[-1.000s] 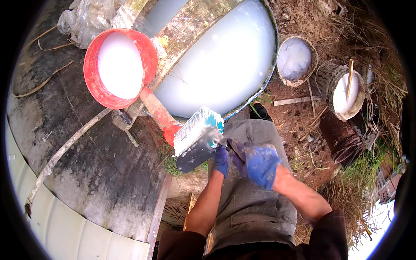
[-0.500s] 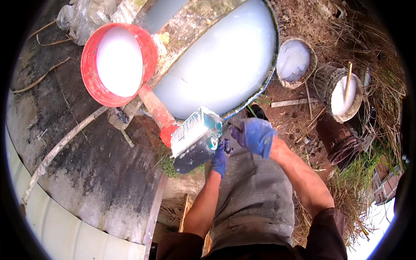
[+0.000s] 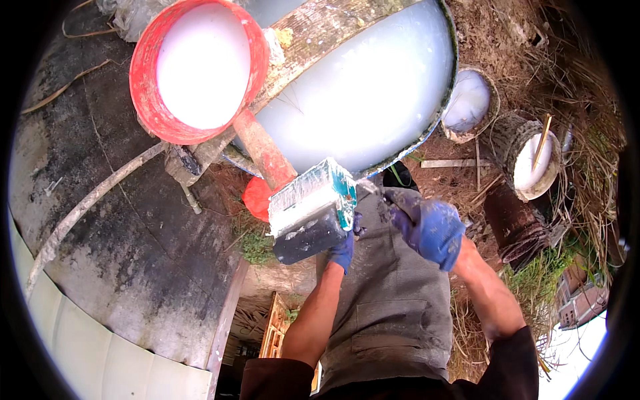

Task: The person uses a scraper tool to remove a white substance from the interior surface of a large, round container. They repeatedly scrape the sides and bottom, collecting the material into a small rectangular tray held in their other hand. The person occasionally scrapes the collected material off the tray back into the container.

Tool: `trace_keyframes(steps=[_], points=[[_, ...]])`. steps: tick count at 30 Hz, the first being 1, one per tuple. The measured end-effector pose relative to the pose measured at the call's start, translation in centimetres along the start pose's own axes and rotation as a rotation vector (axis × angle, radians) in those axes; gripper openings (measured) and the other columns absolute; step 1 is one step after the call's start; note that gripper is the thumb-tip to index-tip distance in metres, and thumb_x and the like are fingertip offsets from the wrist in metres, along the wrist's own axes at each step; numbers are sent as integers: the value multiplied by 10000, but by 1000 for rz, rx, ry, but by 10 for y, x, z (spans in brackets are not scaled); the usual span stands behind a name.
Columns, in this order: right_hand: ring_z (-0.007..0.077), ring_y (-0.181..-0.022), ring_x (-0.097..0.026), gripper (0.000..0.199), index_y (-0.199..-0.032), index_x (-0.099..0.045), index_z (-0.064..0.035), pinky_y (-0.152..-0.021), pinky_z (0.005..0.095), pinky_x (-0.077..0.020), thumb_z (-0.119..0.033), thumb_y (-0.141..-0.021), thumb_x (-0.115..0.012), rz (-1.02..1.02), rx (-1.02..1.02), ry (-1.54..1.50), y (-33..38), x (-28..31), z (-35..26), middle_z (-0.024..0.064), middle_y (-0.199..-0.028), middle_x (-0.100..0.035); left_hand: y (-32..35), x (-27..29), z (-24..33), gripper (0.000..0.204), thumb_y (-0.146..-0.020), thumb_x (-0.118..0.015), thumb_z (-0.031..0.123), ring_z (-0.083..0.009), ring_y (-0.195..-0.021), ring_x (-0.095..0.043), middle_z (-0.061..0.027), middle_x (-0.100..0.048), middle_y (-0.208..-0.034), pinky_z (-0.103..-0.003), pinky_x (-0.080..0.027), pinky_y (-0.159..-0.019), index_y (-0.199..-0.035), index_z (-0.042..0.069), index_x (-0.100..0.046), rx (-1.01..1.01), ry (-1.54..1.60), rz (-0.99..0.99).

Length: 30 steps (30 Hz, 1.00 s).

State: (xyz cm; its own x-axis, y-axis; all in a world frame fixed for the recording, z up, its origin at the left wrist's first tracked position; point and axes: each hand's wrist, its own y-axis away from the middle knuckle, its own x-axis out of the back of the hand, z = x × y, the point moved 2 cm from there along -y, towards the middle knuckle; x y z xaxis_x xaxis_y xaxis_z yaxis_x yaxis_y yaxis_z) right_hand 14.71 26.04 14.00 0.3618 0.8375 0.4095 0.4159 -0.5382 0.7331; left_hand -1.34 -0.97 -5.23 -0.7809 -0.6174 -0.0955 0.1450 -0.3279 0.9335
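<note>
Box [image 3: 312,215] is clasped in your left hand [image 3: 341,253], beside your trousers [image 3: 393,293]; your right hand [image 3: 427,227] grips a slim tool [image 3: 371,189]. White paste [image 3: 303,193] already coats much of the box, its black side [image 3: 308,243] mostly bare; what remains isn't shown. Beyond are a red bucket [image 3: 145,80] and a drum [image 3: 442,115] of milky liquid [image 3: 373,87].

A weathered plank [image 3: 320,41] spans the round vat [image 3: 427,135], with a yellow lump [image 3: 285,37] lying on it. On the reddish soil [image 3: 460,150] to the right stand two tubs [image 3: 495,93] of white liquid, a pale wooden strip [image 3: 443,163] lying nearer. At left, a dark slab [image 3: 120,227] carries a dry brown strip [image 3: 70,86] toward its far side.
</note>
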Motion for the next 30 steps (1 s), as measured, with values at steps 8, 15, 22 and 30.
trace_keyframes(steps=[8, 15, 22, 30], points=[[369, -775, -695, 220, -1062, -676, -90, -649, 466, -557, -255, -944, -589, 26, 35, 277, -58, 0, -3, 194, -844, -702, 17, -22, 16, 363, -911, -726, 273, -127, -607, -522, -54, -615, -813, -320, -500, -546, -1158, 88, -533, 62, 107, -55], [358, -692, -681, 205, -1061, -665, -68, -600, 450, -549, -220, -938, -606, 39, 288, 297, -7, 28, -53, 163, -775, -686, -13, -4, -7, 179, -983, -617, 197, -105, -569, -497, -49, -602, -810, -273, -469, -500, -1107, 88, -547, -343, -445, -7], [332, -733, -723, 199, -985, -691, -38, -648, 433, -578, -187, -919, -576, -359, 254, 610, -48, 28, -70, 170, -790, -717, 5, -16, 0, 152, -999, -591, 192, -108, -572, -495, -40, -589, -797, -289, -472, -505, -1106, 92, -549, -46, 34, -80], [342, -776, -715, 270, -1006, -684, -42, -740, 474, -566, -256, -969, -523, -194, 96, 543, -71, 30, -105, 179, -827, -716, 9, 1, 14, 146, -1003, -587, 201, -112, -573, -495, -35, -578, -781, -302, -477, -513, -1096, 94, -553, 68, 185, -27]])
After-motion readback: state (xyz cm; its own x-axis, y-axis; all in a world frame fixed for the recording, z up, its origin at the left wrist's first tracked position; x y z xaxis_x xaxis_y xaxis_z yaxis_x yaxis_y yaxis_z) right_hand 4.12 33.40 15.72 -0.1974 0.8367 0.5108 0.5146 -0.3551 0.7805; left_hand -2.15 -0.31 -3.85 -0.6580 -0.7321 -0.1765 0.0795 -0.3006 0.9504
